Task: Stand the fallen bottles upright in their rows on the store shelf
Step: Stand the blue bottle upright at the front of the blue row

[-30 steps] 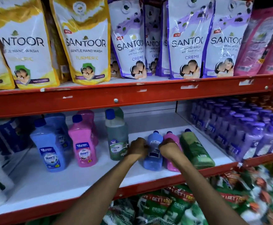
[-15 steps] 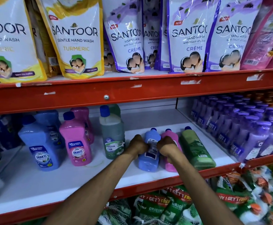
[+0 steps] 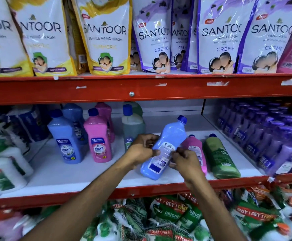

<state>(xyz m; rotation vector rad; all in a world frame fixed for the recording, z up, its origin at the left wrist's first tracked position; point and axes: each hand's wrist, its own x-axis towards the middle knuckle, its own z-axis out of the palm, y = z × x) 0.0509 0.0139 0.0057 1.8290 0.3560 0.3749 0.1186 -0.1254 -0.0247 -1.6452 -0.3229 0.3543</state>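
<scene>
A blue bottle (image 3: 169,141) with a dark blue cap is tilted, its cap up and to the right, its base near the white shelf (image 3: 75,174). My left hand (image 3: 141,150) grips its left side and my right hand (image 3: 185,160) grips its right side at the label. Beside it a pink bottle (image 3: 196,150) and a green bottle (image 3: 219,157) lie flat, caps pointing to the back. Further left, a blue bottle (image 3: 64,138), a pink bottle (image 3: 99,138) and a grey-green bottle (image 3: 133,126) stand upright in rows.
Purple bottles (image 3: 266,134) fill the shelf section at the right. Hand-wash pouches (image 3: 107,35) stand on the red shelf above (image 3: 141,89). White bottles (image 3: 6,164) crowd the left end. Netted packs (image 3: 167,220) lie below the shelf.
Both hands have closed around the lying blue bottle and lifted its cap end up off the shelf, so it now leans instead of lying flat. The camera has moved closer.
</scene>
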